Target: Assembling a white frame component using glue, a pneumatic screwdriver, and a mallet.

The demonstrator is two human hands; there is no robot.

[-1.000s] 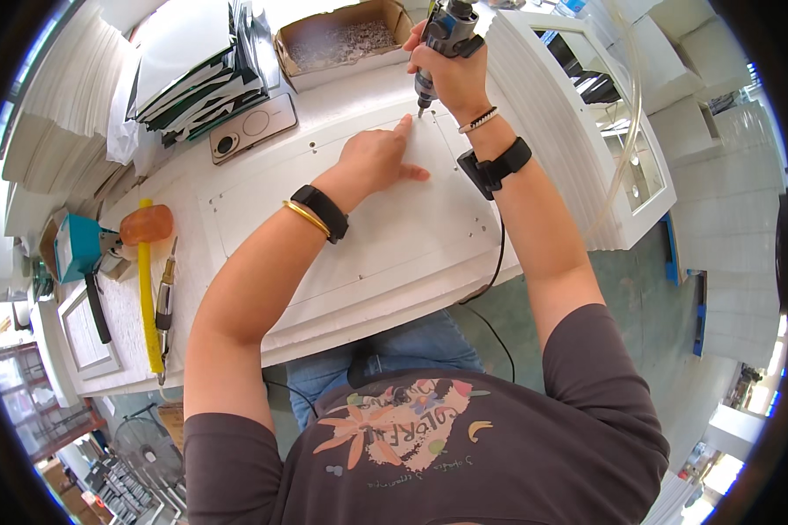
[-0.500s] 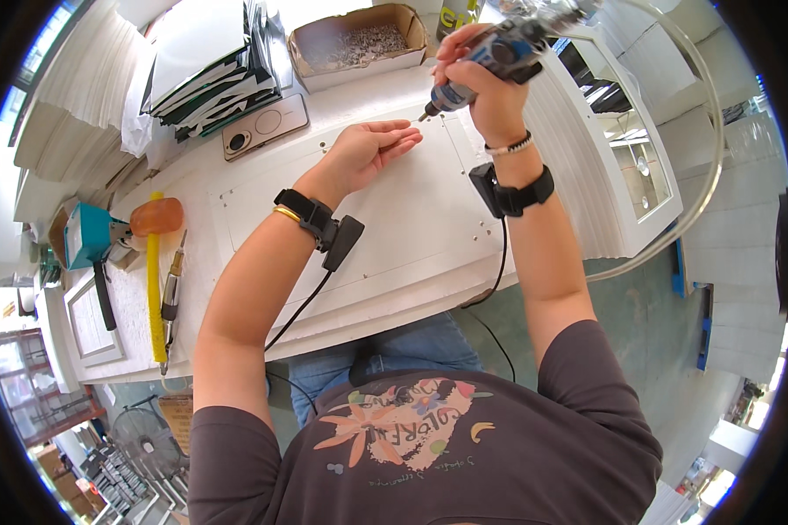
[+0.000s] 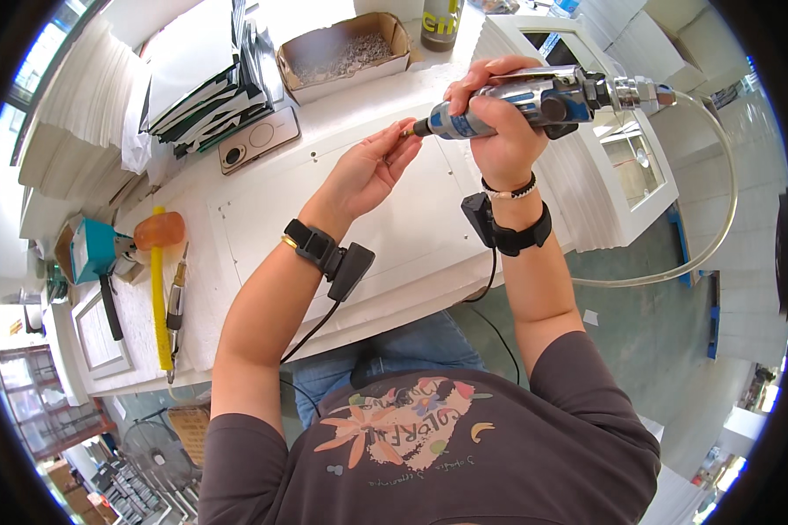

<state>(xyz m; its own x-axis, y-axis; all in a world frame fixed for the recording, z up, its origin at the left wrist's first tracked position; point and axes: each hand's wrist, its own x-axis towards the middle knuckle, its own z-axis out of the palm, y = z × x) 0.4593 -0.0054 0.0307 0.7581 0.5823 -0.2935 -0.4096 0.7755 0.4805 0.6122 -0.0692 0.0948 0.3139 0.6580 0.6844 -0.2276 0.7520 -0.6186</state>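
My right hand [image 3: 510, 131] is wrapped round a silver and blue air screwdriver [image 3: 552, 98], held nearly level with its bit toward the left. At the bit's tip, the thumb and fingertips of my left hand [image 3: 368, 175] are pinched together. Something small and brassy shows there, too small to make out. Beneath both hands lies a flat white panel [image 3: 411, 236] with small holes and a few small metal pieces on it. A clear hose [image 3: 728, 175] runs from the back of the screwdriver in a loop to the right.
A cardboard box of small screws [image 3: 346, 59] stands at the back, beside a bottle [image 3: 440, 24]. A phone [image 3: 259, 140] lies by stacked dark sheets [image 3: 206, 96]. At left are an orange-headed mallet [image 3: 159, 231] and a second slim tool [image 3: 177, 297]. Framed white doors [image 3: 643, 206] are stacked right.
The screwdriver has come down and swung level, its tip shifting left. My left fingers have gone from stretched out to pinched at the bit.
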